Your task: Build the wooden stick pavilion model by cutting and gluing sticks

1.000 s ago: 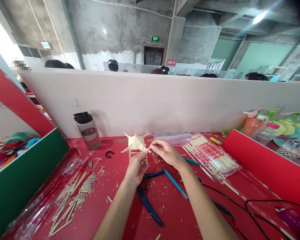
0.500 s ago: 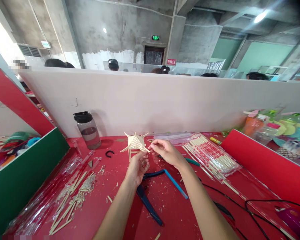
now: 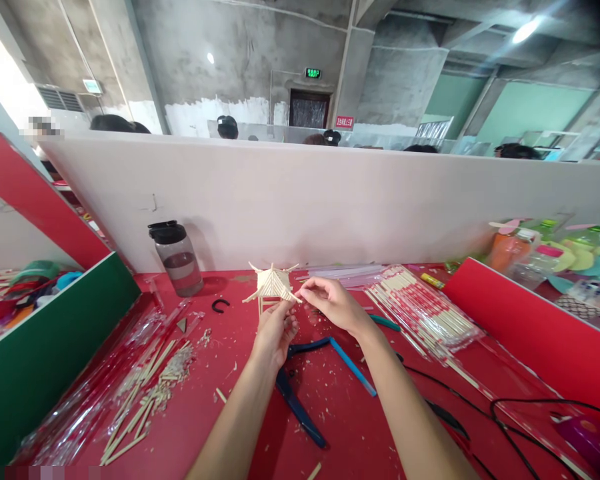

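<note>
1. A small house model (image 3: 273, 283) made of pale sticks is placed near the middle of the far edge of the red table (image 3: 195, 403), in front of the white partition (image 3: 330, 207).
2. The roof's near right corner is pinched from below between the thumb and fingertips of the left hand (image 3: 279, 328), with almost no gap left.
3. The thumb and forefinger of the right hand (image 3: 333, 303) are brought nearly together beside the same corner; whether anything is held between them cannot be told.
4. A blue-handled tool (image 3: 300, 410) is laid below the hands, spread wide and partly hidden by the left wrist.
5. Toward the left edge, loose sticks (image 3: 125, 449) are strewn beside heaped scraps (image 3: 177, 365).
6. A bottle (image 3: 177, 268), partly filled, is stood at the far left corner.
7. Toward the far right corner, bundled sticks (image 3: 425, 310) are laid in clear wrapping, slanted beside the red divider (image 3: 540, 333).
</note>
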